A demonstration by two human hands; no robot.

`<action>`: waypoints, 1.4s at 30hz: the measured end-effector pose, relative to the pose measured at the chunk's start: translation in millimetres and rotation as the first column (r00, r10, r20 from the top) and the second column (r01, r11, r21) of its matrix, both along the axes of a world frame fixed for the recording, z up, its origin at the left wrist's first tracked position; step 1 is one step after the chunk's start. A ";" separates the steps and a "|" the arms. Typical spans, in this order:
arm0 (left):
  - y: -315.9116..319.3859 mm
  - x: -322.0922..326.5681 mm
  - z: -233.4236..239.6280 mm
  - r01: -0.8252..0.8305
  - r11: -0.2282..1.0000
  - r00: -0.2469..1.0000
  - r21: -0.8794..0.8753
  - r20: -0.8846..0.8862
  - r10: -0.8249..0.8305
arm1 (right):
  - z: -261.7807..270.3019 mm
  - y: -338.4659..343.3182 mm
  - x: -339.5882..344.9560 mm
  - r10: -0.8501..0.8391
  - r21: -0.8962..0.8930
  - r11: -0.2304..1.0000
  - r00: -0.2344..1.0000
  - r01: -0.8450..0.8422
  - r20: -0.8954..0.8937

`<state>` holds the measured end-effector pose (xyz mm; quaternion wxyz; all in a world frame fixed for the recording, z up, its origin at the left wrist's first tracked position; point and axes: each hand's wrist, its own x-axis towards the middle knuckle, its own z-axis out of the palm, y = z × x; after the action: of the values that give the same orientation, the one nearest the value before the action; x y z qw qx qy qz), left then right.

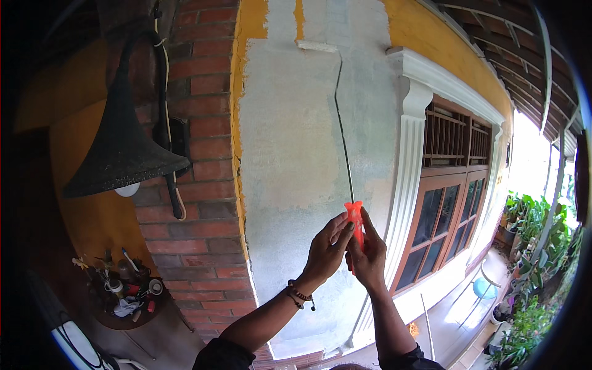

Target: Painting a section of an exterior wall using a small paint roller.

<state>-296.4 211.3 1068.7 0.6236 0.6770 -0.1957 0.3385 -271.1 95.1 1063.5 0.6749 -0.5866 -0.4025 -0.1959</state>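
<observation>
A paint roller with an orange-red plastic handle [355, 217] is held up in front of me by both hands. My left hand [326, 252], with beaded bracelets at the wrist, grips the handle from the left. On the other side my right hand [369, 254] closes around it. From the handle a long thin metal rod [343, 134] runs up to the white roller sleeve [317, 46], which lies against the upper wall. White paint covers most of this wall [296, 138], unevenly; yellow paint [255, 21] shows at its left edge and top.
Red brickwork [210, 185] borders the wall at left, with a black bell-shaped lamp [127, 152] jutting out. Right stand a white fluted window moulding [409, 138] and brown-framed windows [439, 217]. A cluttered round table [125, 321] is low left. A chair [484, 287] and plants [532, 222] are at right.
</observation>
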 end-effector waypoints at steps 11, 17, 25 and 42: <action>32.0 5.9 -12.1 0.079 0.990 0.991 -0.115 -0.099 -0.091 | 38.8 20.9 20.1 -0.070 -0.050 0.996 0.995 0.073 0.068; 36.5 -2.4 -4.1 0.013 0.999 0.990 -0.048 -0.138 -0.019 | 98.5 28.5 34.3 -0.065 0.005 0.998 0.992 0.064 0.110; 37.9 -9.3 1.1 0.057 0.996 0.992 -0.063 -0.112 -0.063 | 222.1 34.7 57.8 -0.099 0.035 0.995 0.968 0.094 0.231; 40.0 -17.3 -7.0 0.050 0.997 0.988 -0.058 -0.145 -0.058 | 103.5 -6.5 25.1 -0.151 -0.111 0.977 0.961 0.180 0.230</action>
<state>-313.7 251.4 1061.7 0.6633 0.6774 -0.1586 0.2758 -246.0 88.5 1167.0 0.5673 -0.6359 -0.4362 -0.2890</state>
